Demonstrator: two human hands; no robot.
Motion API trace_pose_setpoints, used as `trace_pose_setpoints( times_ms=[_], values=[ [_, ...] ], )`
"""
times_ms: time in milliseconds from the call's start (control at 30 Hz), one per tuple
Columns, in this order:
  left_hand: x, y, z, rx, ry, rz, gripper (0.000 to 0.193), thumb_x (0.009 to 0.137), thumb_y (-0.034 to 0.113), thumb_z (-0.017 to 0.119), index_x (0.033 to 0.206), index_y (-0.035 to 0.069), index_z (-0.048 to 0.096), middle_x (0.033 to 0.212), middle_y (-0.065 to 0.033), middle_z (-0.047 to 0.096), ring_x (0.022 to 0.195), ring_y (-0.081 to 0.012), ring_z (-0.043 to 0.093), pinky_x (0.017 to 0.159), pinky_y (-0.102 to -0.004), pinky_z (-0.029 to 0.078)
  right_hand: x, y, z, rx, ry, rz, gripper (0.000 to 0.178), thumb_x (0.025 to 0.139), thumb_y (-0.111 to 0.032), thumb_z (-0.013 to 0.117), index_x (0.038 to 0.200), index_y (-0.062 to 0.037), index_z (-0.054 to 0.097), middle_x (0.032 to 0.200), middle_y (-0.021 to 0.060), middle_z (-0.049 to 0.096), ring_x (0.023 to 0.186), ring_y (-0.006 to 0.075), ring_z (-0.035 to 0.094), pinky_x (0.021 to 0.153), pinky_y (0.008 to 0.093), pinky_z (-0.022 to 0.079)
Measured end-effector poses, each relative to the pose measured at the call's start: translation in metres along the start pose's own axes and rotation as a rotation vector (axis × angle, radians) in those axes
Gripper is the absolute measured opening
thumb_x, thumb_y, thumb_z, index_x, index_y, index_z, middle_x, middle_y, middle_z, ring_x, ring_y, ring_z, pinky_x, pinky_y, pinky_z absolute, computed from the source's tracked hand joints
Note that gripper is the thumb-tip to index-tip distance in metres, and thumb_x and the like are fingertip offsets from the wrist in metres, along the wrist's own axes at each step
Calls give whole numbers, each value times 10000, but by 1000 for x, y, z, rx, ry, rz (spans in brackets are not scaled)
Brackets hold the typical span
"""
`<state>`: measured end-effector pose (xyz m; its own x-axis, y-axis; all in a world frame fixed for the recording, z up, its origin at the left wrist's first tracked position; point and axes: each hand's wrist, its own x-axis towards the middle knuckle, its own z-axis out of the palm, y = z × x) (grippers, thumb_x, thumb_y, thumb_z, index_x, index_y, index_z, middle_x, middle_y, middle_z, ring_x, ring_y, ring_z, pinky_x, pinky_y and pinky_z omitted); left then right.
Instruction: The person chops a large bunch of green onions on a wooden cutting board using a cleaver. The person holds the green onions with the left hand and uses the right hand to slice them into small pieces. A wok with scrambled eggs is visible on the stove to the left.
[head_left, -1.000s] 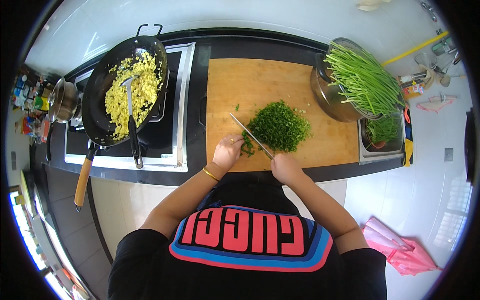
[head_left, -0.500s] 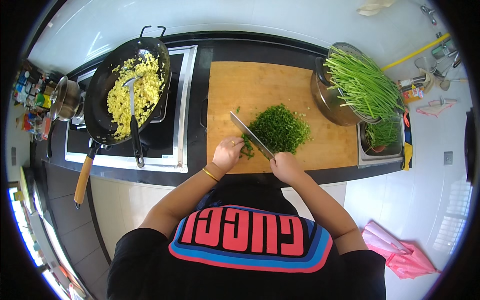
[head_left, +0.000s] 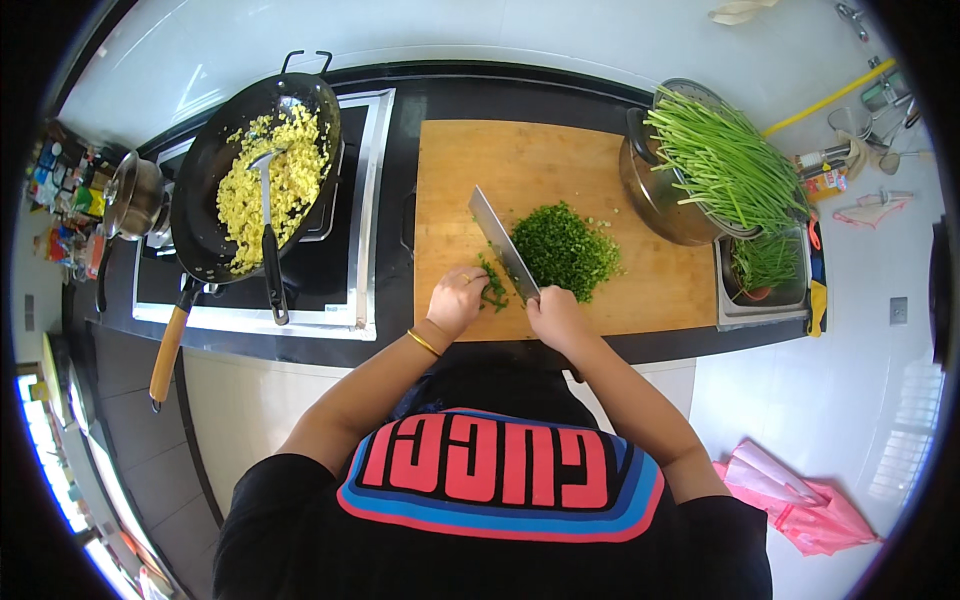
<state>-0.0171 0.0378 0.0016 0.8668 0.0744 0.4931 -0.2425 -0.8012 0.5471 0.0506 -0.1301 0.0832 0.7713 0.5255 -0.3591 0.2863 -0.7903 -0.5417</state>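
My right hand (head_left: 560, 320) is closed round the handle of a cleaver (head_left: 503, 243), its blade slanting up and left over the wooden cutting board (head_left: 470, 165). To the left of the blade, the curled fingers of my left hand (head_left: 454, 300) are closed on a small bunch of green chives (head_left: 492, 284); the fingertips are partly hidden. A gold bangle is on that wrist. Right of the blade lies a mound of finely chopped chives (head_left: 563, 252). Scattered bits lie round it on the board.
At left, a wok (head_left: 195, 225) of scrambled egg (head_left: 275, 185) with a spatula (head_left: 268, 235) sits on the stove. A lidded pan (head_left: 132, 195) stands beyond it. Uncut chives (head_left: 725, 160) lie across a pot (head_left: 650, 205) at right, near a small sink (head_left: 765, 312).
The cleaver and my right hand have shifted slightly up and left, and the blade stands steeper. The left hand has barely moved, still at the small bunch.
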Motion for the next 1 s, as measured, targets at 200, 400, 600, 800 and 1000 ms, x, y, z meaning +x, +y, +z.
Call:
trace_pose_setpoints(
  times_ms=[200,400,600,800,1000],
  values=[
    [-1,4,1,-10,17,-71,158,638,-9,543,780,8,609,842,-85,590,789,-267,569,699,-349,474,-29,-7,-12,-156,-107,30,225,762,-138,519,657,52,579,686,262,577,669,401,580,630,467,465],
    [-2,3,3,4,-4,-69,147,630,-3,555,766,11,610,823,-84,583,774,-267,562,689,-353,472,-30,-5,-5,-169,-153,50,214,756,-130,518,660,50,581,690,252,584,675,400,583,645,466,464],
    [-1,1,4,68,26,36,127,623,3,557,735,24,612,806,-70,578,790,-260,555,685,-348,461,-18,-8,19,-177,-80,38,231,766,-154,519,662,46,571,655,246,573,653,399,579,620,467,461],
    [-1,2,4,25,89,-4,116,622,25,580,730,39,620,751,-58,572,710,-246,558,653,-343,454,2,4,33,-5,72,18,258,779,-173,522,663,52,573,638,241,565,628,400,569,594,458,456],
    [2,4,0,54,39,-117,50,655,50,615,700,62,632,708,-57,595,689,-258,561,637,-360,446,-22,-8,-1,-33,-20,53,236,774,-149,522,684,59,585,683,259,575,668,394,577,636,455,464]
  ],
)
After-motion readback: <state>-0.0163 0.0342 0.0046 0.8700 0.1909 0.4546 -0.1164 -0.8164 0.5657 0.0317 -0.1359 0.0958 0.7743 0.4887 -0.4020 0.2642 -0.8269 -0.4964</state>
